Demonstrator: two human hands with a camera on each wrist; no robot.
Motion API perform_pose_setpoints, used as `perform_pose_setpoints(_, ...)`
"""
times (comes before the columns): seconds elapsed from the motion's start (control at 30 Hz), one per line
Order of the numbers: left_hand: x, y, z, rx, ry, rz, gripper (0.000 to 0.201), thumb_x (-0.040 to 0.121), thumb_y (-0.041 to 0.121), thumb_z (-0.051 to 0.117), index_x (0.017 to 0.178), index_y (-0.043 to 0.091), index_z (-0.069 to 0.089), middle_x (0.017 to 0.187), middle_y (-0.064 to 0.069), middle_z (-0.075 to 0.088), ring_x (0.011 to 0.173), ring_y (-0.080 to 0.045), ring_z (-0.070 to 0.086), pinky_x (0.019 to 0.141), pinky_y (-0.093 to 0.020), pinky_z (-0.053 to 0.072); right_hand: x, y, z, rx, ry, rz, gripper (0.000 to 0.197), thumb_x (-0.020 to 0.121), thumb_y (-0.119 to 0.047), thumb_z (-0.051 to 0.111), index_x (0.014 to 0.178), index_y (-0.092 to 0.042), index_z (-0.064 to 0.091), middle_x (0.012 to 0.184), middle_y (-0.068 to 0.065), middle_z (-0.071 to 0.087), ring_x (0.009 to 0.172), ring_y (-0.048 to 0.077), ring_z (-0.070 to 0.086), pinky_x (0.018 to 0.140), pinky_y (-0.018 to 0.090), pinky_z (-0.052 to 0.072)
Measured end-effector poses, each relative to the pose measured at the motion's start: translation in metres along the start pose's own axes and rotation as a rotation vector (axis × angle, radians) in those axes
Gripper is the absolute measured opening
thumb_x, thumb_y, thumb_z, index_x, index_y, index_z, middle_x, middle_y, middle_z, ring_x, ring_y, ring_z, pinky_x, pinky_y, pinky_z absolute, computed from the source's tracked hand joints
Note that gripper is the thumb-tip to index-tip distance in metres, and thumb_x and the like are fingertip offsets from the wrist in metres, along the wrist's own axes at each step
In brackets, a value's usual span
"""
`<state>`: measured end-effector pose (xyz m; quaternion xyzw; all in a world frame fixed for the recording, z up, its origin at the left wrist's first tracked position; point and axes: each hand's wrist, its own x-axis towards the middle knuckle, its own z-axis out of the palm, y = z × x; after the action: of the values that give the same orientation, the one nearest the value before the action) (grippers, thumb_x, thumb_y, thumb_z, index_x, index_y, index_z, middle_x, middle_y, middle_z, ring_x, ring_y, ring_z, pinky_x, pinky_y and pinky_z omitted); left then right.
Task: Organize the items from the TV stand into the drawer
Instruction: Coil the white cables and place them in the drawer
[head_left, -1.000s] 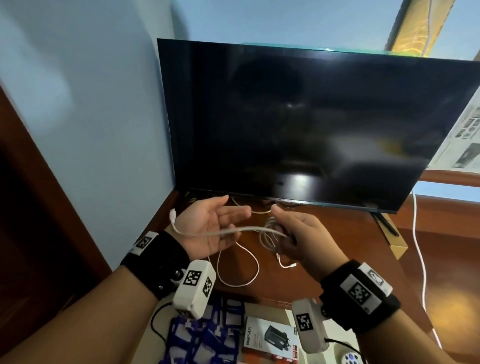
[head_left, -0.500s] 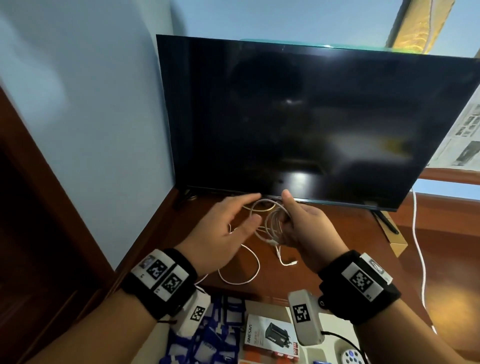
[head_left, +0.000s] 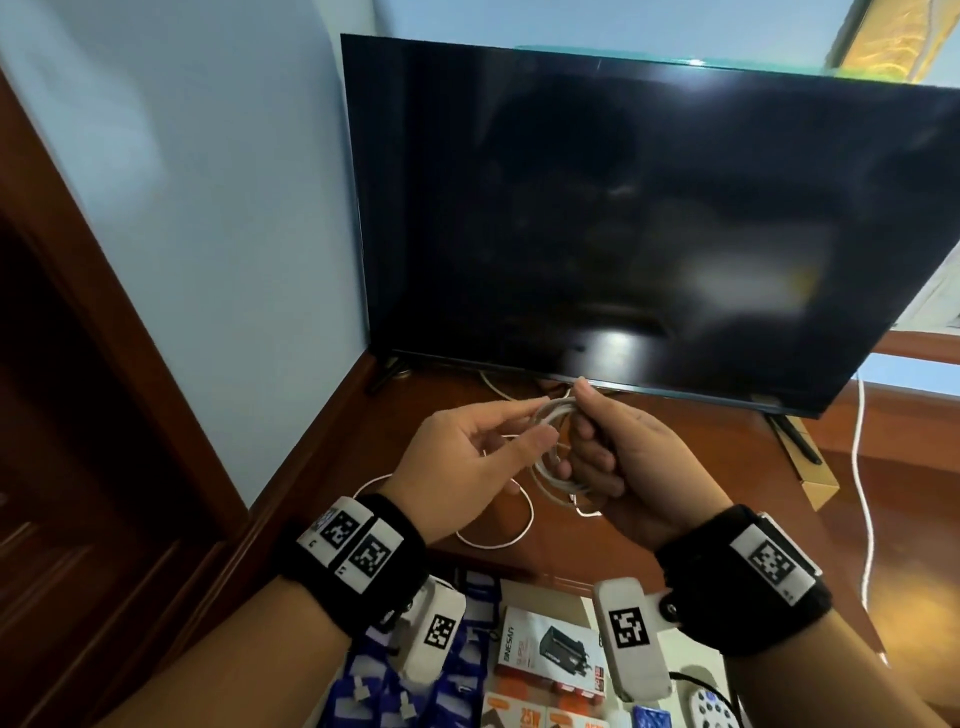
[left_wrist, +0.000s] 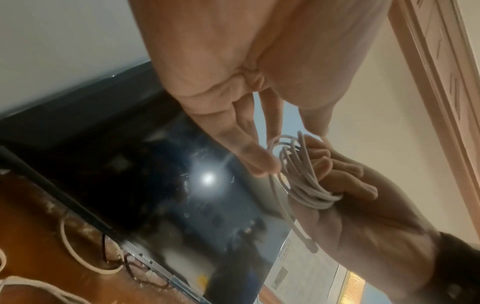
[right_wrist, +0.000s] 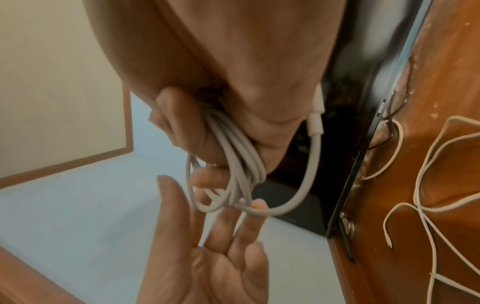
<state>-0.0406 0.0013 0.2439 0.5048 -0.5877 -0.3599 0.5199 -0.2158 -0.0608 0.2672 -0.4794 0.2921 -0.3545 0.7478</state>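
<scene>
TV (head_left: 649, 223) stands at the back of the counter (head_left: 691, 467); the drawer (head_left: 524, 587) is open below the wrists, boxes inside, its extent cut off. Right hand (head_left: 618, 462) clenches the coiled cable (head_left: 558, 447) above the counter, loops running top to bottom. Left hand (head_left: 467, 457), fingers relaxed, touches the coil's top from the left, holding nothing. The drawer lies straight down and toward the body; right hand does the drop, likely. A second cable (head_left: 493, 519) lies loose on the counter, partly hidden by the hands.

Loose cable (head_left: 498, 540) on stand (head_left: 675, 530) before television (head_left: 649, 234), drawer (head_left: 550, 660) nearer.
</scene>
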Motion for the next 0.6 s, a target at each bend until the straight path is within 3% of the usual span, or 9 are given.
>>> perform_pose_setpoints(0.07, -0.001, -0.003, 0.002, -0.022, -0.027, -0.022, 0.035, 0.099, 0.028, 0.068, 0.134, 0.026, 0.069, 0.102, 0.005, 0.080, 0.080, -0.015, 0.073, 0.060, -0.030, 0.061, 0.001, 0.004, 0.000, 0.009, -0.004, 0.013, 0.043, 0.097, -0.044, 0.059, 0.069, -0.013, 0.048, 0.055, 0.004, 0.033, 0.046, 0.019, 0.029, 0.063, 0.029, 0.053)
perform_pose_setpoints(0.13, -0.002, -0.009, 0.000, -0.026, -0.001, -0.059, 0.029, 0.099, 0.030, 0.069, 0.126, 0.029, 0.074, 0.088, 0.008, 0.078, 0.062, -0.012, 0.062, 0.055, -0.028, 0.052, 0.002, 0.010, -0.002, 0.005, 0.007, 0.025, 0.043, 0.097, -0.044, 0.060, 0.070, -0.012, 0.052, 0.059, 0.007, 0.041, 0.046, 0.016, 0.043, 0.069, 0.033, 0.058)
perform_pose_setpoints(0.23, -0.002, -0.019, -0.005, -0.087, 0.033, -0.141, 0.022, 0.095, 0.037, 0.071, 0.114, 0.029, 0.081, 0.072, 0.006, 0.070, 0.064, -0.018, 0.053, 0.062, -0.027, 0.047, 0.001, 0.019, -0.004, -0.207, 0.048, -0.022, 0.044, 0.099, -0.046, 0.057, 0.072, -0.011, 0.055, 0.064, 0.007, 0.057, 0.056, 0.017, 0.057, 0.063, 0.032, 0.058)
perform_pose_setpoints(0.3, -0.005, -0.026, -0.008, -0.097, 0.052, -0.173, 0.023, 0.095, 0.039, 0.071, 0.112, 0.029, 0.081, 0.074, 0.003, 0.071, 0.068, -0.017, 0.054, 0.065, -0.027, 0.047, 0.002, 0.028, -0.006, -0.620, 0.115, -0.143, 0.049, 0.101, -0.052, 0.051, 0.072, -0.013, 0.058, 0.062, 0.004, 0.058, 0.056, 0.018, 0.054, 0.057, 0.033, 0.048)
perform_pose_setpoints(0.37, -0.008, -0.031, -0.011, -0.073, 0.052, -0.183, 0.023, 0.096, 0.042, 0.070, 0.113, 0.031, 0.081, 0.082, -0.006, 0.074, 0.069, -0.015, 0.055, 0.066, -0.029, 0.048, 0.006, 0.036, -0.008, -0.897, 0.130, -0.228, 0.053, 0.103, -0.053, 0.045, 0.077, -0.010, 0.063, 0.064, 0.006, 0.061, 0.059, 0.023, 0.055, 0.060, 0.040, 0.047)
perform_pose_setpoints(0.47, -0.013, -0.042, -0.014, -0.001, 0.015, -0.178, 0.025, 0.100, 0.047, 0.063, 0.114, 0.034, 0.079, 0.089, -0.020, 0.072, 0.068, -0.016, 0.055, 0.065, -0.031, 0.048, 0.010, 0.048, -0.009, -0.869, 0.122, -0.195, 0.053, 0.105, -0.052, 0.041, 0.080, -0.009, 0.061, 0.062, -0.003, 0.054, 0.056, 0.014, 0.049, 0.058, 0.035, 0.040)
perform_pose_setpoints(0.53, -0.015, -0.048, -0.012, 0.046, -0.023, -0.194, 0.028, 0.105, 0.044, 0.053, 0.115, 0.031, 0.077, 0.081, -0.011, 0.069, 0.066, -0.012, 0.057, 0.065, -0.030, 0.049, 0.010, 0.055, -0.003, -0.805, 0.124, -0.139, 0.050, 0.105, -0.053, 0.040, 0.080, -0.014, 0.060, 0.061, -0.006, 0.054, 0.055, 0.011, 0.050, 0.058, 0.033, 0.040)
perform_pose_setpoints(0.6, -0.018, -0.049, -0.007, 0.035, -0.036, -0.246, 0.032, 0.109, 0.042, 0.045, 0.116, 0.029, 0.073, 0.076, 0.012, 0.066, 0.066, -0.001, 0.057, 0.067, -0.024, 0.047, 0.009, 0.061, 0.003, -0.805, 0.119, -0.118, 0.047, 0.106, -0.051, 0.038, 0.086, -0.016, 0.063, 0.065, -0.003, 0.060, 0.057, 0.012, 0.057, 0.057, 0.036, 0.048)
